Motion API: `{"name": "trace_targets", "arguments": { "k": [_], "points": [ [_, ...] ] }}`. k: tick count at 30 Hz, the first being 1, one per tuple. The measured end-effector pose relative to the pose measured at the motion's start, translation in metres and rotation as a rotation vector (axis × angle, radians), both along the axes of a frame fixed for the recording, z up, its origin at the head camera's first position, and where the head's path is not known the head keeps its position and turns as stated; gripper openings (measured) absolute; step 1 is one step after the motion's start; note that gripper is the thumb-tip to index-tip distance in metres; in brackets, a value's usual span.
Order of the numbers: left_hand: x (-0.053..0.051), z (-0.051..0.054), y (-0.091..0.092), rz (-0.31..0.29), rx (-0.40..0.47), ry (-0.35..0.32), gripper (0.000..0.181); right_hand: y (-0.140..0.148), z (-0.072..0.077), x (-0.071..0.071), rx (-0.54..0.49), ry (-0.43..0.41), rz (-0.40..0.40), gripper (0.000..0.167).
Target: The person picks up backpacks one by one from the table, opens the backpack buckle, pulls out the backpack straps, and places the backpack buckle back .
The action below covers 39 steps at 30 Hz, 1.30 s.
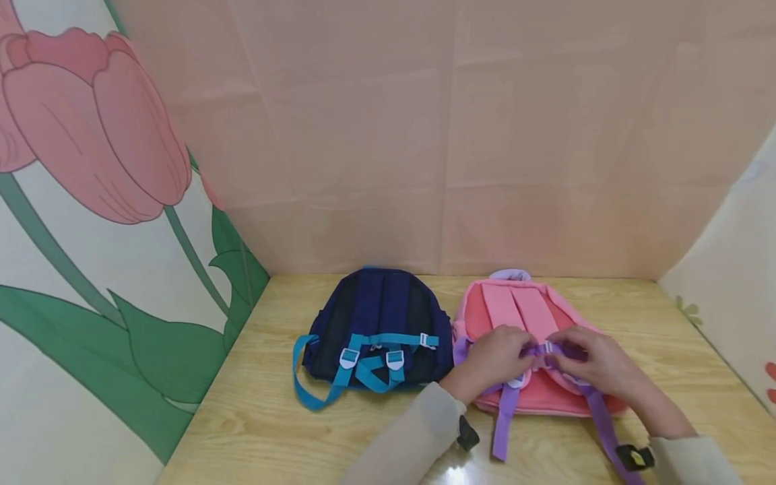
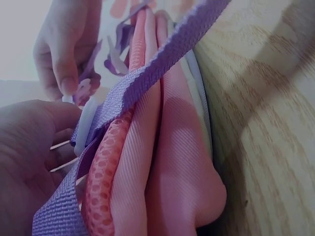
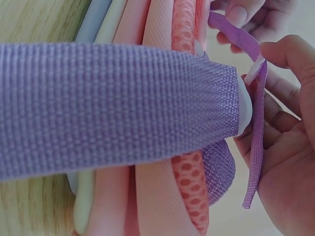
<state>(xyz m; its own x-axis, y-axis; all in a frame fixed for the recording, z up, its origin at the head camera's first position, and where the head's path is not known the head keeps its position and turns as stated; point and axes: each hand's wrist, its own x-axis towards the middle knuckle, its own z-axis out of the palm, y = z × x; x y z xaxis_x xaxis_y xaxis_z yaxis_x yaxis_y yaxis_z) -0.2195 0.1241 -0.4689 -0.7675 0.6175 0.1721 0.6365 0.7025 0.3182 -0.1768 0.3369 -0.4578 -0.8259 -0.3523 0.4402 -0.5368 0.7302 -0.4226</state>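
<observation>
A pink backpack [image 1: 515, 303] lies with its shoulder-strap side up, and both hands are over its lower middle. My left hand [image 1: 500, 353] pinches one end of a purple strap [image 3: 241, 37]. From the right side, my right hand [image 1: 597, 357] pinches a pale plastic buckle [image 3: 255, 70] on that strap between thumb and fingers. A loose strap tail hangs down beside the right palm in the right wrist view. Lower purple straps [image 1: 505, 421] with white adjusters [image 2: 87, 123] hang from the pack. Fingers partly cover the buckle in the head view.
Left of the pink pack, touching or nearly touching it, lies a navy backpack [image 1: 378, 296] with turquoise straps [image 1: 321, 397] and white buckles. Both packs are on a wood-grain table [image 1: 254, 417]. A pinkish backdrop [image 1: 442, 135] rises behind, with a tulip-printed panel [image 1: 91, 135] at left.
</observation>
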Motion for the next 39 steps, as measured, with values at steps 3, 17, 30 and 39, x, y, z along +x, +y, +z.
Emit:
{"name": "trace_targets", "arguments": {
  "k": [3, 17, 30, 39],
  "points": [
    [0.0, -0.001, 0.001, -0.004, 0.035, -0.014, 0.024, 0.0, -0.001, 0.0, -0.005, 0.017, -0.006, 0.032],
    [0.0, -0.002, 0.002, -0.006, 0.075, -0.06, 0.021, 0.004, -0.001, 0.001, 0.021, 0.005, -0.001, 0.035],
    [0.0, -0.002, 0.001, -0.011, 0.078, -0.046, 0.02, 0.009, -0.001, 0.0, 0.038, 0.052, -0.002, 0.036],
    [-0.002, -0.006, 0.001, -0.026, 0.076, -0.021, 0.02, 0.012, -0.003, 0.0, 0.037, 0.028, -0.014, 0.035]
  ]
}}
